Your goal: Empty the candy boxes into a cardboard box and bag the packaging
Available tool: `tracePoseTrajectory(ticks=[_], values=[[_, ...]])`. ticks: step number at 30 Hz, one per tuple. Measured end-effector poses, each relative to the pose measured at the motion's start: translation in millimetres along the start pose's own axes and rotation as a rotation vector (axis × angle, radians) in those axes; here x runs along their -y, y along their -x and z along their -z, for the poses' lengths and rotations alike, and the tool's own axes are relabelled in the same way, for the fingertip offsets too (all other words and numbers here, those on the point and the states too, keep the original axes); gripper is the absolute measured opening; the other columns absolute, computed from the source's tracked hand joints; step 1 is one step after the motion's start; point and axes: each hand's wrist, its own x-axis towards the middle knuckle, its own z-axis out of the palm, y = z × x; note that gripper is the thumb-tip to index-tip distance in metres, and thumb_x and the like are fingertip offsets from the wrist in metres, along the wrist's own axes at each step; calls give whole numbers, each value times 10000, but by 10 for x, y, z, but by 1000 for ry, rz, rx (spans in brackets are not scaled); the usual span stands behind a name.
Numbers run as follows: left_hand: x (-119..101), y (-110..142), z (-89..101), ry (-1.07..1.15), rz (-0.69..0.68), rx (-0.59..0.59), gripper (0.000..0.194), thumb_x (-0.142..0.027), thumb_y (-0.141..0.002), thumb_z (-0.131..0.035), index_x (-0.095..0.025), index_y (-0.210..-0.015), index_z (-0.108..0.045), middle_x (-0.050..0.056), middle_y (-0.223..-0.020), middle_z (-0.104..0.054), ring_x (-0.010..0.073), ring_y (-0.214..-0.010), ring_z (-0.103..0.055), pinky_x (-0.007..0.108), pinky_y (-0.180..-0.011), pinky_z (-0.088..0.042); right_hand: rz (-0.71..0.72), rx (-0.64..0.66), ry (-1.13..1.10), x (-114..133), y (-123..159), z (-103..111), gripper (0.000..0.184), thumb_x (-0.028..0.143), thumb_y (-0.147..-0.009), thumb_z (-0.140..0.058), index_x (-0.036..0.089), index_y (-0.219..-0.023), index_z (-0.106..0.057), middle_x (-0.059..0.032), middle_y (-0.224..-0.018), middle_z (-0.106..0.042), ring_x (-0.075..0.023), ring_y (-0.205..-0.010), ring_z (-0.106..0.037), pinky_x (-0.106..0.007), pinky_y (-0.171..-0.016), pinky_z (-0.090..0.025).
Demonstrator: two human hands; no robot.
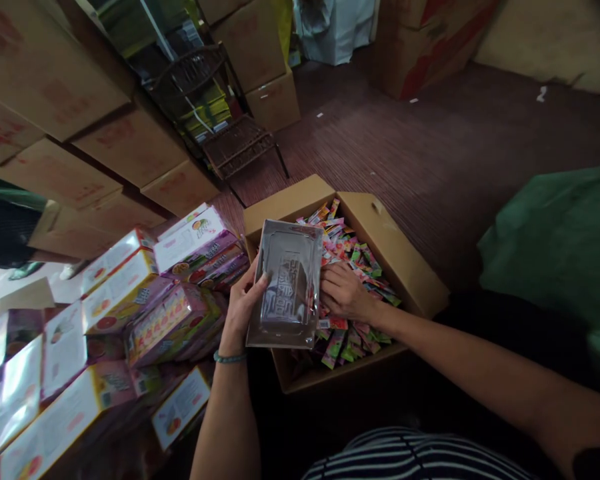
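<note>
My left hand (241, 308) grips the left edge of a clear plastic box (289, 283) with an embossed lid, holding it tilted above an open cardboard carton (405, 257). The carton is filled with several small colourful sachets (353, 243). My right hand (345, 292) rests palm down on the sachets, right beside the box's right edge, fingers curled toward it. A green bracelet (229, 359) sits on my left wrist.
Several glossy printed gift boxes (145, 303) lie piled on the floor at left. Stacked brown cartons (105, 133) rise behind them. A dark wicker rack (237, 143) stands at centre back. A green cloth (560, 240) lies at right on dark carpet (430, 147).
</note>
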Motion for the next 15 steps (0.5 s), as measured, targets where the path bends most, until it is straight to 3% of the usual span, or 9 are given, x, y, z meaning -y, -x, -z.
tracePoseTrajectory(ticks=[3,5,8,10,12,15], values=[[20,-35,24,35,20,4,752,-515,-778,-735,-175,-1424,-557,86,-1262,-698,323,-1204,-607,364,-945,-515,-12,77,24,24,-32,39,313,189,-1018,-380,120,-997,-684,-153,-1114,-638,-290,-1177,-496,-440,-960,-402],[9,-47,14,14,40,58,771,-525,-750,-753,-159,-1405,-576,100,-1265,-695,337,-1207,-602,370,-935,-517,-1,266,45,35,-40,35,291,206,-1022,-411,137,-1081,-687,-145,-1161,-642,-303,-1229,-466,-491,-1032,-337],[-39,-41,-29,-79,70,132,791,-483,-711,-799,-160,-1399,-581,93,-1286,-685,340,-1224,-587,354,-932,-510,-43,626,59,67,-42,-2,227,176,-993,-487,144,-1010,-712,-124,-962,-681,-289,-1019,-553,-507,-984,-330],[-77,-31,-31,-128,78,123,794,-453,-688,-824,-163,-1389,-591,87,-1268,-694,342,-1225,-584,351,-929,-513,-67,749,48,93,-52,-17,223,158,-986,-504,125,-937,-719,-133,-904,-675,-282,-958,-555,-482,-939,-345],[-106,-31,19,-146,62,39,765,-442,-664,-841,-168,-1347,-631,80,-1227,-712,341,-1212,-592,356,-934,-518,-74,766,29,92,-62,-4,219,155,-988,-507,115,-925,-713,-139,-913,-667,-279,-971,-544,-450,-903,-362],[-114,-70,186,-92,-17,-277,687,-437,-644,-853,-198,-1266,-689,55,-1174,-729,300,-1151,-633,343,-953,-525,-172,742,92,-19,-19,59,191,196,-992,-529,111,-1026,-696,-149,-1021,-652,-283,-1025,-526,-436,-913,-378]])
